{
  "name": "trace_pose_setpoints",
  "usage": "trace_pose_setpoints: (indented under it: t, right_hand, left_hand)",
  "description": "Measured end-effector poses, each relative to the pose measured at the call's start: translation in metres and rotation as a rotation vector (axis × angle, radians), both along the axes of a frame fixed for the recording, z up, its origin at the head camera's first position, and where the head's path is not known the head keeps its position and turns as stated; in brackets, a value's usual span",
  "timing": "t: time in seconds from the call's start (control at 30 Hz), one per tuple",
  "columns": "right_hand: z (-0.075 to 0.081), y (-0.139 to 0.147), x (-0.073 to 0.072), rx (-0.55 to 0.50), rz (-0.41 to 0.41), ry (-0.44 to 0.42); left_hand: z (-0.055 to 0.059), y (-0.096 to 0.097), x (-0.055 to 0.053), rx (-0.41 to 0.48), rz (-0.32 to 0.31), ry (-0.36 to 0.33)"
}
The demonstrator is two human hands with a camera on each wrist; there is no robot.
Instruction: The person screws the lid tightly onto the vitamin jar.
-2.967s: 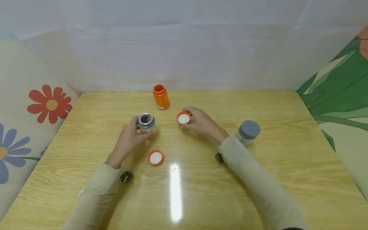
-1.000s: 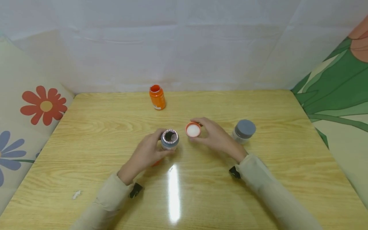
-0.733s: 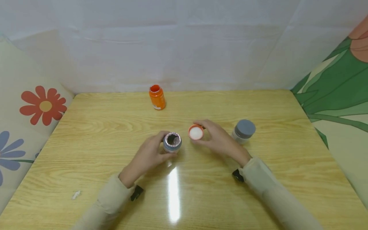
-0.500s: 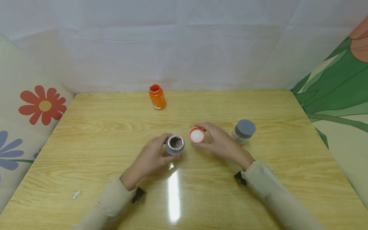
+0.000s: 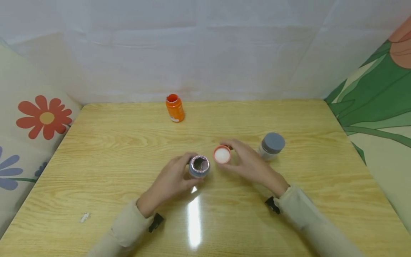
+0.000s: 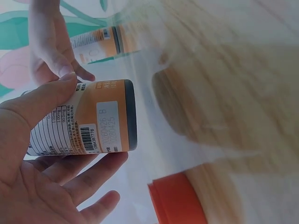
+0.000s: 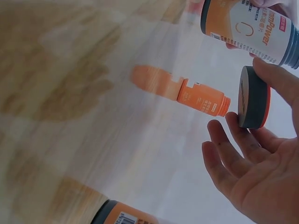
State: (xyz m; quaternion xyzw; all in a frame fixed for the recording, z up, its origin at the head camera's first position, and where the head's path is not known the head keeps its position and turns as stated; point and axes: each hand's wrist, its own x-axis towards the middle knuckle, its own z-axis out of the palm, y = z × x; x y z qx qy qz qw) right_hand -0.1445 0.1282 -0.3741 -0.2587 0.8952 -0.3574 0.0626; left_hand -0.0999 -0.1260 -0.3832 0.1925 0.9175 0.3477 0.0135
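My left hand (image 5: 174, 176) grips an uncapped pill bottle (image 5: 199, 171) with a grey neck and torn foil round its mouth. Its orange-and-white label and dark base show in the left wrist view, where the base hangs a little above the glossy table. Just to the right, my right hand (image 5: 248, 162) pinches a round cap (image 5: 222, 155) between thumb and fingers. The white liner and red-orange rim face up; the cap's side (image 7: 252, 98) is dark grey. Bottle and cap are close but apart. A red-orange lid (image 6: 177, 200) lies on the table near my left hand, hidden in the head view.
An uncapped orange bottle (image 5: 175, 109) stands upright near the table's back edge. A grey-capped bottle (image 5: 272, 144) stands right of my right hand. A white wall sheet (image 5: 205, 53) rises behind the wooden table (image 5: 321, 171).
My left hand has carried the bottle right and nearer to me, covering the red-orange lid in the head view. My right hand has brought the cap slightly right and nearer.
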Motion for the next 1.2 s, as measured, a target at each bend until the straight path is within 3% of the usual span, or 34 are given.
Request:
trace_pose_setpoints:
  t: [0.3,0.57,0.73,1.2]
  right_hand:
    - [0.000,0.007,0.010,-0.012,-0.007,-0.013]
    - [0.000,0.014,0.018,-0.030,0.001,0.029]
    - [0.002,0.016,0.022,-0.048,-0.007,-0.012]
    - [0.004,0.022,0.032,-0.086,-0.023,-0.059]
  left_hand:
    - [0.002,0.007,0.006,-0.042,0.014,-0.013]
    - [0.001,0.008,0.009,-0.048,-0.001,-0.014]
    - [0.001,0.009,0.012,-0.056,-0.011,-0.009]
    - [-0.004,0.010,0.013,-0.063,-0.121,0.078]
